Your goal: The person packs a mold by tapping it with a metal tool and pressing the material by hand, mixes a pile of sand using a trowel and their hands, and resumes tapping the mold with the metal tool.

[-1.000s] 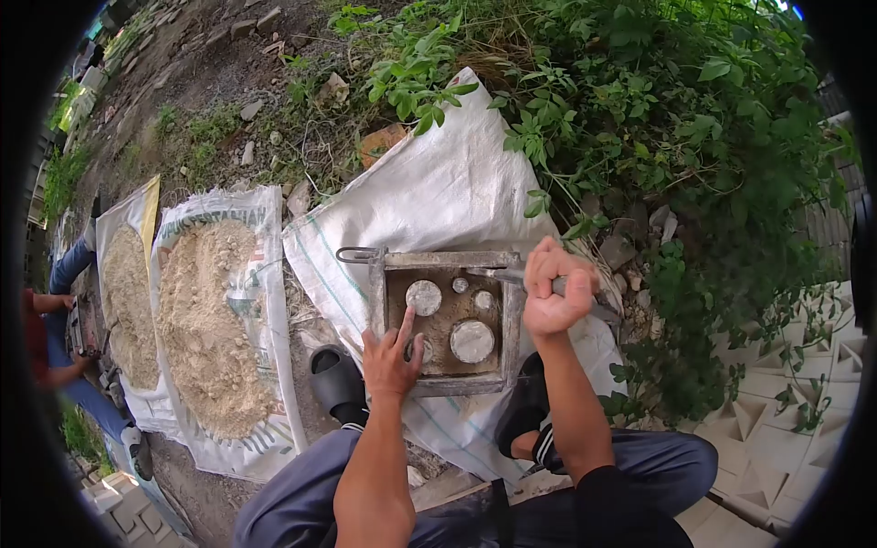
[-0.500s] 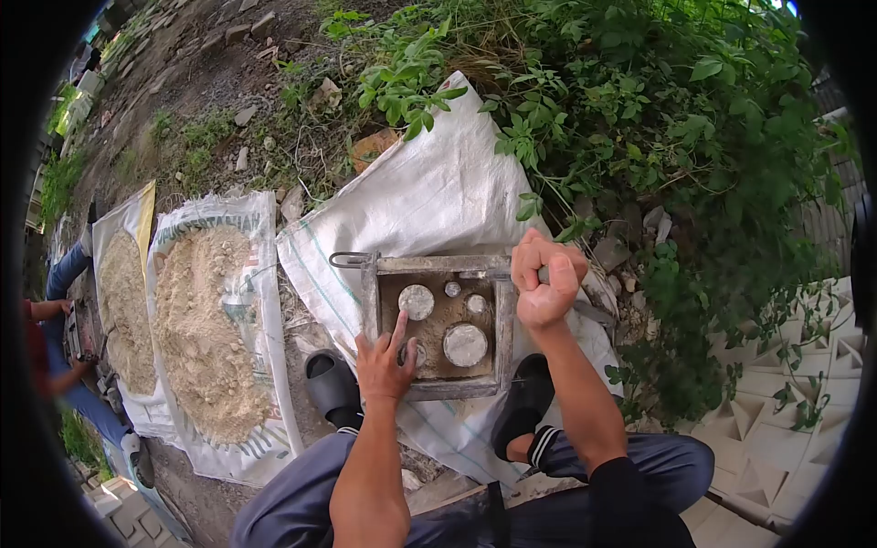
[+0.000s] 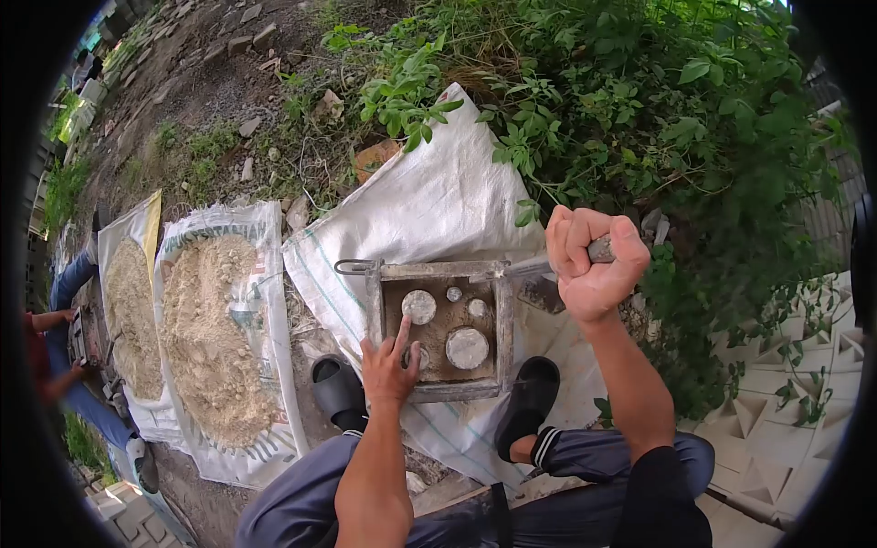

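A rectangular wooden frame point(image 3: 448, 393) lies on a white woven sack point(image 3: 420, 201), filled with brown sand point(image 3: 443, 320). Several round pale discs of different sizes sit in the sand, among them a large disc point(image 3: 467, 348) and another disc point(image 3: 418, 307) at upper left. My left hand point(image 3: 388, 370) reaches over the frame's lower left, index finger stretched onto the upper-left disc and thumb apart, partly covering a smaller disc. Right of the frame, my right hand point(image 3: 596, 260) is wrapped round a hand tool point(image 3: 534, 268) with a flat grey metal part extending toward the frame's top right corner; its exact kind is unclear.
Two sacks with pale sand point(image 3: 210, 338) lie to the left. Beyond them, a person in blue trousers point(image 3: 68, 279) handles something at ground level. My black sandals point(image 3: 527, 402) flank the frame. Green plants point(image 3: 621, 119) crowd the upper right, and patterned blocks point(image 3: 767, 411) lie at right.
My right hand has moved right and slightly up with the tool, drawing its flat part away from over the frame's top edge. My left hand keeps its place on the disc.
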The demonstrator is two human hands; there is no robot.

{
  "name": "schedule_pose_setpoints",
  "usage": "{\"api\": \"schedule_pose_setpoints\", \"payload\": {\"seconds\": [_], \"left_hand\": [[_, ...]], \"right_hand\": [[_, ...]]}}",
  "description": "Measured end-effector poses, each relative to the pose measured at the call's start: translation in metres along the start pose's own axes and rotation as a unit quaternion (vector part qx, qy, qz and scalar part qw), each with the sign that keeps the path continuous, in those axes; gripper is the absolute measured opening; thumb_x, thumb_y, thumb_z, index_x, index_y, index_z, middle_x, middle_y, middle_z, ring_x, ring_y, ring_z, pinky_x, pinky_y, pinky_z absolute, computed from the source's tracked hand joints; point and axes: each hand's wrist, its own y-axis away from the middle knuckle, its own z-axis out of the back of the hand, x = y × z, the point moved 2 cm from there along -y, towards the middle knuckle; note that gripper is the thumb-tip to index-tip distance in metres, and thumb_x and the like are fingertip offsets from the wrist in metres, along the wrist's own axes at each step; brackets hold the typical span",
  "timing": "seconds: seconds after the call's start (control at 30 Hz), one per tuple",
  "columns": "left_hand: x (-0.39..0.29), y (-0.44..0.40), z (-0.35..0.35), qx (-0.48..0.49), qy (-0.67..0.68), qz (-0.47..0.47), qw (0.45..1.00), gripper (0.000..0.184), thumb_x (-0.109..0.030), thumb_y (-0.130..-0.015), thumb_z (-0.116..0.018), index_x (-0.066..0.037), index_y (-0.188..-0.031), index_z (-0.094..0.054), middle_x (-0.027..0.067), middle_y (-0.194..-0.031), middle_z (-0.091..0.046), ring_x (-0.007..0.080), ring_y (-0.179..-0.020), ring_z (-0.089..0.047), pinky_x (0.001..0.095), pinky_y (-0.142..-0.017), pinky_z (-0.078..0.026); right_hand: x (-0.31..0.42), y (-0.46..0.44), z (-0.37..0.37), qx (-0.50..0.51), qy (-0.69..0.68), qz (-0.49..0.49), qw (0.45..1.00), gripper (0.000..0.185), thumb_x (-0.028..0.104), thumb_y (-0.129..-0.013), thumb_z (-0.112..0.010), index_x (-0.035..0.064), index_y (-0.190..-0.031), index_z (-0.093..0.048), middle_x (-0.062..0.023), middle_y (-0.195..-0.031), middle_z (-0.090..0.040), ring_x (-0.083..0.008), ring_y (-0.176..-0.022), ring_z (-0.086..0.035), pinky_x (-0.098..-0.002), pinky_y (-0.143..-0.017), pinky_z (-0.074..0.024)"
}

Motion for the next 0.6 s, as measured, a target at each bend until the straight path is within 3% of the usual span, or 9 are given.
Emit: {"api": "schedule_pose_setpoints", "payload": {"seconds": [0.17,0.27,0.33,0.4,0.47,0.53,0.6], "left_hand": [[-0.006,0.006,0.005,-0.019,0.003,-0.009,1.0,0.052,-0.028,-0.087,-0.061,-0.027,-0.138,-0.05,0.0054,-0.081,-0.06,0.0378,-0.094,-0.049,0.0431,-0.092,-0.043],[-0.01,0.006,0.008,-0.026,-0.021,-0.02,0.999,0.051,-0.028,-0.088,-0.059,-0.027,-0.138,-0.05,0.0063,-0.093,-0.062,0.039,-0.1,-0.049,0.0457,-0.094,-0.042],[-0.021,0.006,0.015,-0.115,-0.108,-0.036,0.987,0.048,-0.027,-0.087,-0.058,-0.02,-0.134,-0.053,0.0083,-0.104,-0.06,0.0393,-0.108,-0.048,0.0484,-0.094,-0.041],[-0.032,0.001,0.017,-0.126,-0.122,-0.051,0.983,0.044,-0.023,-0.086,-0.058,-0.016,-0.13,-0.055,0.0097,-0.108,-0.06,0.0385,-0.111,-0.049,0.0475,-0.094,-0.041],[-0.047,-0.017,0.018,-0.139,-0.136,-0.063,0.979,0.041,-0.02,-0.085,-0.058,-0.011,-0.125,-0.057,0.0111,-0.112,-0.059,0.0377,-0.114,-0.049,0.0467,-0.094,-0.042],[-0.063,-0.047,0.013,-0.01,0.092,-0.134,0.987,0.032,-0.012,-0.083,-0.056,-0.005,-0.114,-0.06,0.0123,-0.114,-0.06,0.0338,-0.115,-0.052,0.0431,-0.093,-0.044],[-0.077,-0.076,0.0,0.037,0.129,-0.228,0.964,0.037,-0.005,-0.081,-0.054,-0.002,-0.117,-0.055,0.0181,-0.109,-0.062,0.0334,-0.104,-0.059,0.0405,-0.09,-0.047]], "right_hand": [[0.06,-0.011,0.018,0.018,-0.02,-0.014,1.0,0.049,0.035,-0.093,-0.032,0.007,-0.054,-0.023,-0.0001,-0.048,-0.026,-0.0097,-0.041,-0.025,-0.0272,-0.041,-0.0183],[0.106,-0.004,0.029,-0.011,0.001,-0.004,1.0,0.047,0.034,-0.093,-0.033,0.0076,-0.056,-0.022,0.0002,-0.048,-0.025,-0.0096,-0.042,-0.025,-0.0269,-0.041,-0.0186],[0.134,0.007,0.035,-0.031,0.015,-0.004,0.999,0.045,0.033,-0.092,-0.033,0.0081,-0.056,-0.023,0.0002,-0.049,-0.026,-0.0094,-0.042,-0.025,-0.0267,-0.041,-0.0187],[0.154,0.022,0.04,-0.134,0.043,-0.021,0.99,0.053,0.045,-0.094,-0.031,0.0124,-0.053,-0.023,0.0009,-0.044,-0.024,-0.011,-0.04,-0.018,-0.0272,-0.043,-0.018],[0.157,0.039,0.05,-0.154,0.024,-0.027,0.987,0.053,0.045,-0.094,-0.033,0.0128,-0.053,-0.023,0.0014,-0.044,-0.023,-0.0105,-0.04,-0.019,-0.0269,-0.042,-0.0171],[0.15,0.05,0.061,-0.201,0.021,-0.064,0.977,0.053,0.044,-0.094,-0.033,0.0129,-0.053,-0.023,0.0015,-0.045,-0.023,-0.0103,-0.039,-0.019,-0.0271,-0.04,-0.0152],[0.143,0.057,0.067,-0.201,0.009,-0.082,0.976,0.052,0.042,-0.095,-0.032,0.0131,-0.053,-0.024,0.0007,-0.047,-0.024,-0.0101,-0.039,-0.019,-0.027,-0.039,-0.0139]]}}
